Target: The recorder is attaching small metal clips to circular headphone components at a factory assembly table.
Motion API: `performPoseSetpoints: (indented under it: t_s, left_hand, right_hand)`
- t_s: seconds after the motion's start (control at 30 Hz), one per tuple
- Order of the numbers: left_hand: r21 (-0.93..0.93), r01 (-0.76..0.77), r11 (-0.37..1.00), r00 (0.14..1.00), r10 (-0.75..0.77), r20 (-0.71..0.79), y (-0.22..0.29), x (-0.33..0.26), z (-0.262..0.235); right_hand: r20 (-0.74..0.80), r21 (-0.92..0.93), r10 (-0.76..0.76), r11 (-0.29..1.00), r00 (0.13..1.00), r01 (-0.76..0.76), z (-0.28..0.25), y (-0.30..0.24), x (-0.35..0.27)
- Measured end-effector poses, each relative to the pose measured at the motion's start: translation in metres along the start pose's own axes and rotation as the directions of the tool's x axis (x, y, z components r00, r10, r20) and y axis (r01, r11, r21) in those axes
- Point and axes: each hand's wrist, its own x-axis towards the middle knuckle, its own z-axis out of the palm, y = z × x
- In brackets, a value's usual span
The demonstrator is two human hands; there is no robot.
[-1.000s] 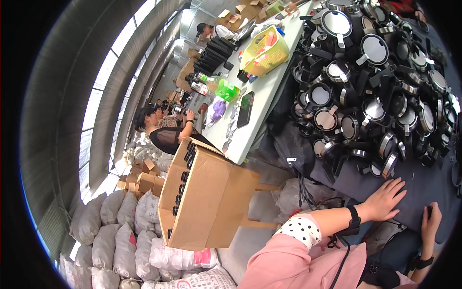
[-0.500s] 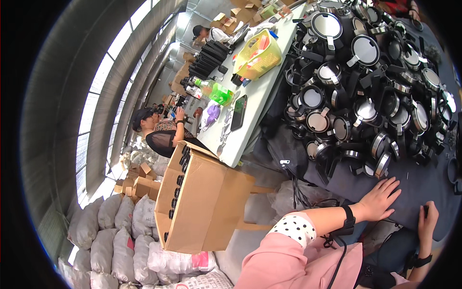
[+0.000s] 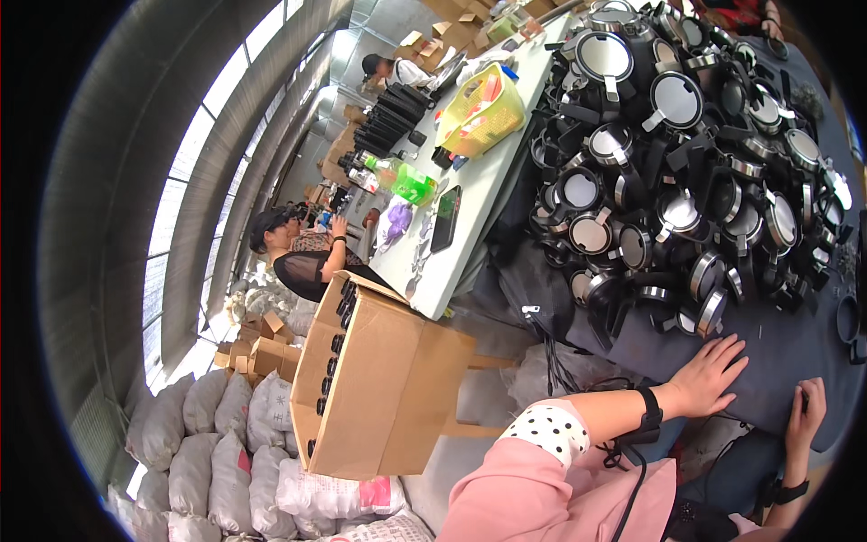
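**Hands flat, nothing picked up yet**

Head view: left hand (image 3: 713,375) spread palm-down on the dark-covered surface (image 3: 795,352), fingers (image 3: 733,348) wide open, empty — just short of the heap of black, steel-rimmed kettle parts (image 3: 686,208). Right hand (image 3: 806,411) at the surface edge, loosely curled; grip unclear. Likely a pause between pieces; next calls for reaching forward into the heap.

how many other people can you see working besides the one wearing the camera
2. One person in a dark top sits at the near end of the white table; another in white is at its far end. More may be hidden behind the boxes.
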Motion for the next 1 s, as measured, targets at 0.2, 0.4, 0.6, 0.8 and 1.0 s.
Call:
performPoseSetpoints:
  t_s: [0.2,0.4,0.6,0.8,1.0]
  left_hand:
    - [-0.008,-0.025,1.0,1.0,0.025,-0.011,0.005,0.006,-0.002]
    - [0.026,0.021,0.999,1.0,-0.021,0.0,0.005,0.01,-0.018]
    - [0.222,-0.035,0.974,0.999,0.028,0.032,0.012,0.014,-0.005]
    - [0.225,-0.048,0.973,0.998,0.038,0.049,0.014,0.012,-0.004]
    - [0.236,-0.038,0.971,0.999,0.028,0.043,0.014,0.01,-0.006]
  right_hand:
    - [-0.11,-0.215,-0.156,0.968,0.982,0.129,-0.004,0.0,-0.011]
    - [-0.286,-0.205,-0.243,0.96,0.927,0.189,0.005,-0.048,0.021]
    - [-0.53,-0.115,-0.087,0.993,0.844,0.03,-0.046,-0.034,0.019]
    - [-0.667,-0.024,0.118,0.983,0.736,-0.18,-0.085,-0.008,0.047]
    - [-0.596,-0.069,0.176,0.961,0.784,-0.268,-0.079,0.027,0.065]
